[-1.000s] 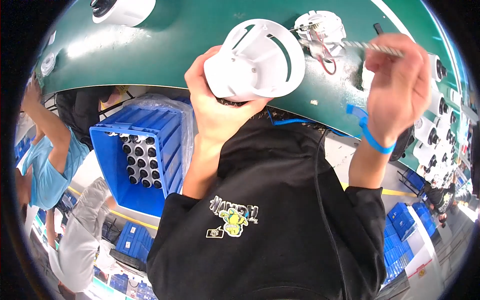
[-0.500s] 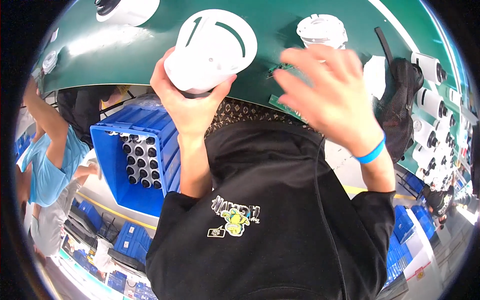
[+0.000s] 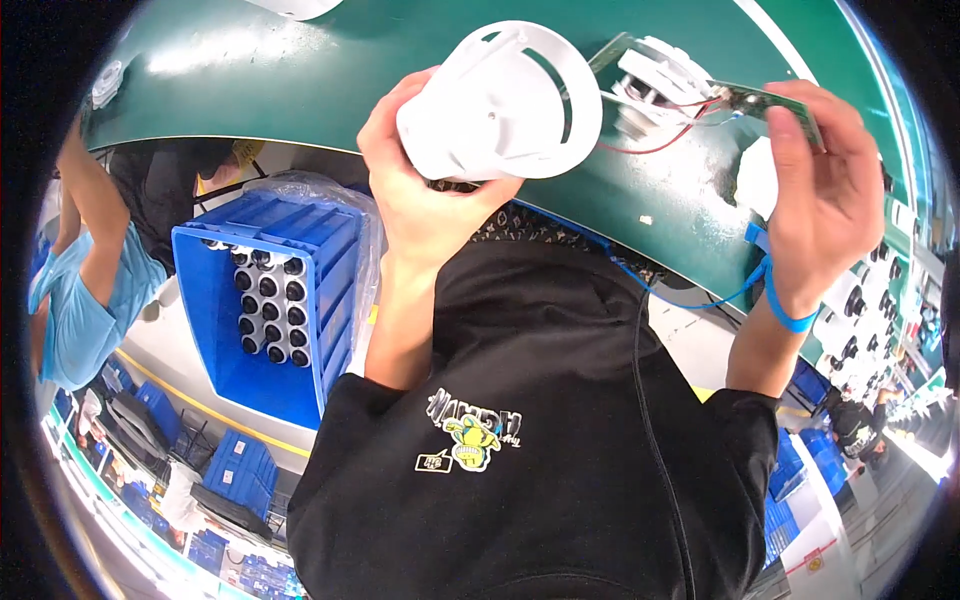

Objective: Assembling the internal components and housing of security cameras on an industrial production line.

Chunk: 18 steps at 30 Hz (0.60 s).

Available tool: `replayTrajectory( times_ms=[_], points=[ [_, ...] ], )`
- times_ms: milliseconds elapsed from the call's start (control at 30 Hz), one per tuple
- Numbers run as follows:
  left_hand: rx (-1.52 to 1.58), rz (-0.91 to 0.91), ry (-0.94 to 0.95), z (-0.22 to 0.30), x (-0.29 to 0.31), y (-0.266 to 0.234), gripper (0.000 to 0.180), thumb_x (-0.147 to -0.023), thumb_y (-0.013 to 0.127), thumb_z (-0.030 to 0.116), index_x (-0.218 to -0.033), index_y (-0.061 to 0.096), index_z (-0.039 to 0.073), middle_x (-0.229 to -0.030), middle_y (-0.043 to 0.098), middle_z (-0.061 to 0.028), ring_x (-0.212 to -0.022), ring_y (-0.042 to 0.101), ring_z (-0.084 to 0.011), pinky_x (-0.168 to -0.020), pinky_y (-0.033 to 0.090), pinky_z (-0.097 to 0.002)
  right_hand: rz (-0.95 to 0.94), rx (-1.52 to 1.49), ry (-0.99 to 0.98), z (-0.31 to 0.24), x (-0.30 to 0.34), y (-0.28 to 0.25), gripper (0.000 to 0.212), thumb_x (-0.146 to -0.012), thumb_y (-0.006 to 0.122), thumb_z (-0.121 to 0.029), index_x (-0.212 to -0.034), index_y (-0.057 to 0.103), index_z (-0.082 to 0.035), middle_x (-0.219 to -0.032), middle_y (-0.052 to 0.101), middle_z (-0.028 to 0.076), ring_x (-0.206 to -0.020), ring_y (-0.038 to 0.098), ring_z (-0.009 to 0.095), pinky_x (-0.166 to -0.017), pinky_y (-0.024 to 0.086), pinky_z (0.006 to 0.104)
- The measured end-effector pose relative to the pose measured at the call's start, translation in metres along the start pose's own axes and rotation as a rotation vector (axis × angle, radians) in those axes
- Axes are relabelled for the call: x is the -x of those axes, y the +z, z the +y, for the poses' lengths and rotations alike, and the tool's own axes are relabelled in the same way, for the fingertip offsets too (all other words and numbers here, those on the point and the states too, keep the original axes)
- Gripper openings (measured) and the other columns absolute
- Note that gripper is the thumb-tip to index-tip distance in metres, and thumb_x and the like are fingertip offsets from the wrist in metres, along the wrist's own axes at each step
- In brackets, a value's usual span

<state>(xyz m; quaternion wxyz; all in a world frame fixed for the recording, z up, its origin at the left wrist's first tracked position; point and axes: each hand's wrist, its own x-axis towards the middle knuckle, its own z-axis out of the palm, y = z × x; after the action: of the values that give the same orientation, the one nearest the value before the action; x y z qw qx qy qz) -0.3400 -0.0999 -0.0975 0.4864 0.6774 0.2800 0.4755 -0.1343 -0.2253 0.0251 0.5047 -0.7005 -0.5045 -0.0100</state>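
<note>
A white plastic housing point(image 3: 470, 110), cup-shaped with curved slots near its wide rim, is tilted in my left hand point(image 3: 420, 200), whose fingers and thumb wrap its narrow end. Off to the right, my right hand point(image 3: 830, 190) pinches a narrow green circuit board point(image 3: 765, 103) between thumb and fingers, above the table. Thin red and white wires point(image 3: 680, 135) run from the board toward the housing; where they end is unclear. Behind the wires a white round slotted part point(image 3: 660, 72) rests on the green table point(image 3: 400, 50).
A blue crate point(image 3: 330, 290) with several white, black-ended cylinders stands left below the table edge. Several white camera-like units point(image 3: 855, 300) line the right side. A blue wrist strap point(image 3: 790, 318) trails a cord by my right arm. Another person point(image 3: 95, 290) is at far left.
My right hand has moved right and now grips the circuit board, lifted off the table with its wires. My left hand has shifted right with the housing.
</note>
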Motion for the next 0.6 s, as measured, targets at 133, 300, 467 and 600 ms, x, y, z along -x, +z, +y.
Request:
replayTrajectory(
  times_ms=[133,300,467,600],
  points=[
    [-0.178,-0.146,0.115,0.008,-0.011,-0.001,0.086,-0.051,0.088,0.015,-0.122,0.041,0.0,-0.12,0.053,-0.0149,-0.108,0.055,-0.0247,-0.092,0.046,-0.0343,-0.236,-0.189,-0.208,0.018,-0.001,-0.006,0.019,-0.081,0.058,0.013,-0.098,0.055,0.006,-0.099,0.061,0.021,-0.091,0.062,0.03,-0.082,0.052,0.0381],
    [-0.12,-0.188,0.075,0.014,-0.026,-0.022,0.087,-0.049,0.088,0.013,-0.122,0.042,0.001,-0.119,0.054,-0.0133,-0.108,0.055,-0.0232,-0.092,0.046,-0.0338,-0.425,-0.413,-0.266,0.037,-0.004,-0.002,0.017,-0.083,0.059,0.008,-0.099,0.055,0.003,-0.099,0.06,0.021,-0.092,0.062,0.033,-0.081,0.051,0.0441],
    [-0.399,-0.334,0.283,0.03,-0.051,-0.023,0.084,-0.049,0.087,0.012,-0.121,0.044,0.003,-0.12,0.054,-0.0129,-0.107,0.056,-0.0244,-0.091,0.047,-0.0341,-0.329,-0.656,-0.126,0.042,0.001,0.009,0.016,-0.087,0.059,0.0,-0.103,0.054,0.001,-0.105,0.058,0.02,-0.093,0.061,0.033,-0.084,0.049,0.0465],
    [-0.164,-0.266,0.129,0.025,-0.026,-0.016,0.087,-0.048,0.087,0.012,-0.122,0.042,0.005,-0.121,0.054,-0.0148,-0.107,0.056,-0.0258,-0.091,0.046,-0.0346,-0.189,-0.782,0.01,0.043,0.011,0.03,0.016,-0.09,0.056,-0.001,-0.106,0.053,0.003,-0.109,0.057,0.02,-0.098,0.061,0.035,-0.089,0.05,0.0438]
  ],
)
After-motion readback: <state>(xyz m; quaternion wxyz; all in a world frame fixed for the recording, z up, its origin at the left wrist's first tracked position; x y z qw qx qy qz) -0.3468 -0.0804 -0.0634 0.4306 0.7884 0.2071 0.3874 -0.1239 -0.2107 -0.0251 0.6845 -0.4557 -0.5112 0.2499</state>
